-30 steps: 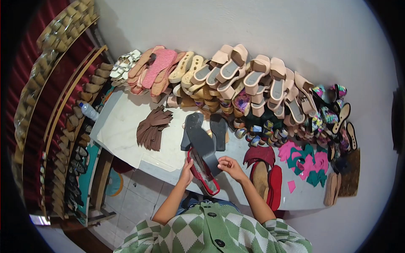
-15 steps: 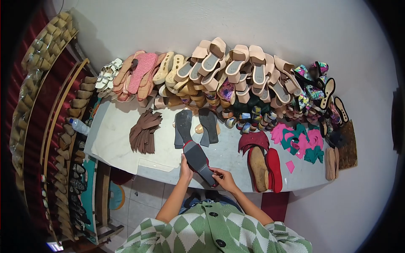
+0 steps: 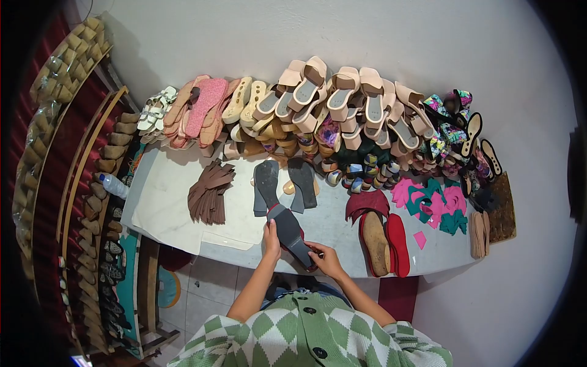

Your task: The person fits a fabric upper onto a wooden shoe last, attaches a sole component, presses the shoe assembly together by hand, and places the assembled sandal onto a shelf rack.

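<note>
A black shoe sole [image 3: 287, 231] with red along its edge is tilted over the table's front edge, underside up. My left hand [image 3: 272, 240] grips its left side, near the wider part. At the lower, narrower end, the fingers of my right hand [image 3: 327, 260] pinch the edge; whether they also hold something small is hidden. Just beyond, dark grey soles [image 3: 266, 183] lie on the table, with more dark soles [image 3: 302, 182] beside them. To the right are a cork-coloured shoe last or footbed [image 3: 375, 244] and a red insole [image 3: 398, 246].
Finished beige sandals [image 3: 312, 85] are piled along the wall. Brown strips [image 3: 211, 192] lie on the left of the white table [image 3: 165, 189], pink and teal scraps [image 3: 437, 205] on its right. A rack of shoe lasts [image 3: 92, 226] and a plastic bottle [image 3: 114, 185] stand left.
Both hands keep their hold on the sole, which has hardly moved. The whole view has shifted very slightly.
</note>
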